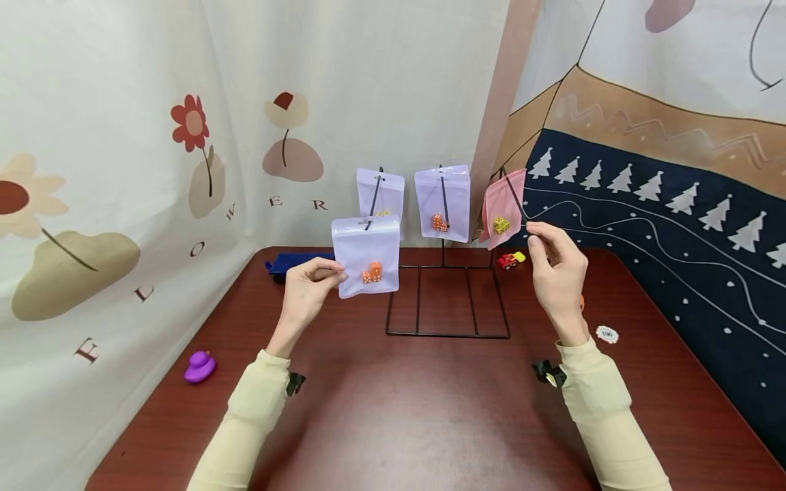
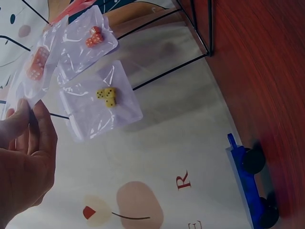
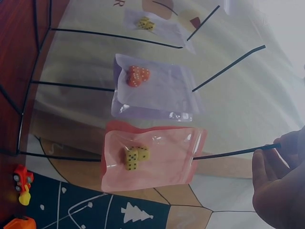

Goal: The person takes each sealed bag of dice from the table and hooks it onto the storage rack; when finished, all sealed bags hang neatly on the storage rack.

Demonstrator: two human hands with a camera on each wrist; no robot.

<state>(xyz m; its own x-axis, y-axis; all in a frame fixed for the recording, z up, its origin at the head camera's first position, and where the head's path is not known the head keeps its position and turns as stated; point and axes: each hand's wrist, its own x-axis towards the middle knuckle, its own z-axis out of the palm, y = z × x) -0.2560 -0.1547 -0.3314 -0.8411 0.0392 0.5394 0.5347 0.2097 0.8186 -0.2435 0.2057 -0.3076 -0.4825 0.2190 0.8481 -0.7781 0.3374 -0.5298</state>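
Note:
My left hand (image 1: pixel 310 290) pinches the side edge of a lilac zip pouch (image 1: pixel 365 245) holding orange dice. The left hook's tip (image 1: pixel 369 224) shows at this pouch's top hole. Behind it, another lilac pouch (image 2: pixel 83 112) with yellow dice hangs on the same hook. On the middle hook hangs a lilac pouch (image 1: pixel 442 194) with orange dice. A pink pouch (image 3: pixel 157 174) with yellow dice hangs on the right hook (image 3: pixel 233 153). My right hand (image 1: pixel 557 273) pinches that hook's outer end between thumb and fingers, out in front of the pink pouch.
The black wire rack (image 1: pixel 448 335) stands at the table's back. A blue toy trailer (image 1: pixel 295 263) is at back left, a purple rubber duck (image 1: pixel 199 367) front left. A red and yellow toy car (image 1: pixel 510 260) and a poker chip (image 1: pixel 606 334) lie right. Printed curtains surround the table.

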